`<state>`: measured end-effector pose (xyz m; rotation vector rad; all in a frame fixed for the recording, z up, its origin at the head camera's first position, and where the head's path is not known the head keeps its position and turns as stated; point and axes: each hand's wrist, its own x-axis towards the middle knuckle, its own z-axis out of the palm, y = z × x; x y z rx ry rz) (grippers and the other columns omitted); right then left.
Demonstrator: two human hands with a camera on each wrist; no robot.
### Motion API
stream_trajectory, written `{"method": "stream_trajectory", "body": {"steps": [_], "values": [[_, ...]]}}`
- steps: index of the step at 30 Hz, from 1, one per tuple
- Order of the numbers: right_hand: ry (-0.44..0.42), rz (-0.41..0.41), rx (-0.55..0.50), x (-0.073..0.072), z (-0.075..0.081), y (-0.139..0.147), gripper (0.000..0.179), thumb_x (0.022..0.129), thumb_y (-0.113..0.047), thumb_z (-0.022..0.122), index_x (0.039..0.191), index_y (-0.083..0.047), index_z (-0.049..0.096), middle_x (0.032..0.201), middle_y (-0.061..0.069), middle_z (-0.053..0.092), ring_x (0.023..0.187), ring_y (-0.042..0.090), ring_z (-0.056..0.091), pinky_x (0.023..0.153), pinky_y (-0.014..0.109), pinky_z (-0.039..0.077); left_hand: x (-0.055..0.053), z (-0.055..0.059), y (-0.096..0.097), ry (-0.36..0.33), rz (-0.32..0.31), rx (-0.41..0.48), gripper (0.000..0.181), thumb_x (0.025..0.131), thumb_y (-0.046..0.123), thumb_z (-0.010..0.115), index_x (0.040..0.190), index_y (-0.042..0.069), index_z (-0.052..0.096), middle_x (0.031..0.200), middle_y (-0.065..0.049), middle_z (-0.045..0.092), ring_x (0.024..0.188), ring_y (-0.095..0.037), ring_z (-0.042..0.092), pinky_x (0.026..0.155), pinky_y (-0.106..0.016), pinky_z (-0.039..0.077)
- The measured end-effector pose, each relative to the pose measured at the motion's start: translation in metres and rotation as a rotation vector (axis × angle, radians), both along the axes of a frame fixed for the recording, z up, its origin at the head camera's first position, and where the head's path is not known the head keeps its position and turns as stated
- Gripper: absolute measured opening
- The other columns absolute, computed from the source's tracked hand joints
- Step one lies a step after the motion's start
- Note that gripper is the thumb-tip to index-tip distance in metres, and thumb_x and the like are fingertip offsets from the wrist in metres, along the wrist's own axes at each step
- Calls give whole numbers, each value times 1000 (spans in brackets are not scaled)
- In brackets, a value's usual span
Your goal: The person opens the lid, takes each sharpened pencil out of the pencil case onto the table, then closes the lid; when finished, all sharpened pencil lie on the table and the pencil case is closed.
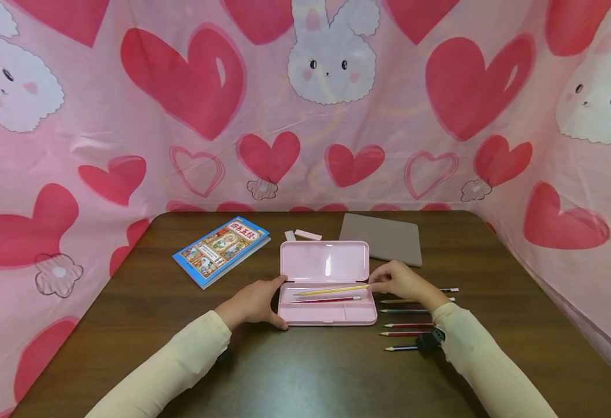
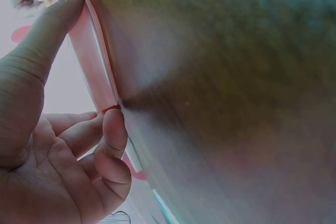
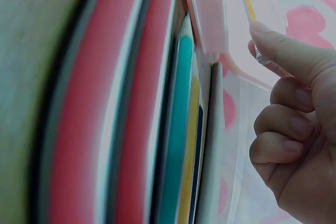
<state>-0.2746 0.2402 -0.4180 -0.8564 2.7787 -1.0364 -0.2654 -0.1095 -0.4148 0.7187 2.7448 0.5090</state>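
A pink pencil case [image 1: 308, 313] lies with its lid up on the table. My left hand [image 1: 253, 302] holds its left end, thumb at the front corner and fingers toward the back corner; in the left wrist view the thumb and curled fingers touch the case's side. A yellow pencil [image 1: 331, 289] slants over the long rear compartment, its sharpened tip pointing left. My right hand [image 1: 402, 281] pinches that pencil near its eraser end between thumb and index finger, as the right wrist view confirms. A red pencil [image 1: 323, 300] rests inside the same compartment.
Several pencils lie in a column right of the case, including a green pencil [image 1: 402, 311] and a red pencil [image 1: 407, 325], partly under my right forearm. Behind stand a grey flat board [image 1: 389, 235], a pink eraser-like block [image 1: 308, 235] and, leftward, a blue-edged book [image 1: 222, 249].
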Motion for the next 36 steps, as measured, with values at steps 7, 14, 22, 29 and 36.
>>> {"method": "stream_trajectory", "body": {"steps": [7, 14, 22, 29, 36], "values": [[-65, -64, -24, 6, 2, 19, 10, 81, -19, 71, 81, -9, 71, 60, -2, 53, 50, 0, 35, 45, 19, 31, 0, 0, 0, -1, 1, -3, 106, 58, 49, 84, 142, 6, 35, 130, -16, 54, 116, -29, 54, 99, -45, 42], [-16, -58, -63, 16, 4, 42, 12, 81, -23, 71, 80, -12, 71, 67, -9, 59, 55, 1, 39, 45, 21, 34, 0, 1, 0, 2, -5, -1, 106, 58, 48, 84, 141, 6, 35, 130, -16, 54, 116, -30, 54, 99, -45, 42], [-63, -156, -4, 32, 5, 67, 14, 80, -23, 72, 80, -9, 71, 72, -2, 64, 54, 0, 38, 46, 21, 35, 1, 1, 0, 3, -6, -6, 105, 58, 47, 84, 141, 6, 36, 130, -16, 54, 116, -29, 54, 99, -44, 42], [-144, -184, -27, 50, 11, 87, 17, 82, -21, 69, 86, -5, 71, 84, 5, 69, 68, -2, 51, 59, 21, 47, 2, 0, 1, 10, -19, 8, 104, 58, 47, 84, 140, 4, 36, 129, -16, 55, 115, -29, 55, 98, -44, 42], [-136, -149, -56, 65, 10, 110, 18, 83, -16, 68, 86, 1, 70, 81, -6, 67, 71, -5, 53, 60, 20, 48, 2, 2, 0, 3, -20, 3, 104, 59, 48, 84, 141, 5, 36, 129, -16, 55, 115, -29, 54, 98, -45, 42]]}}
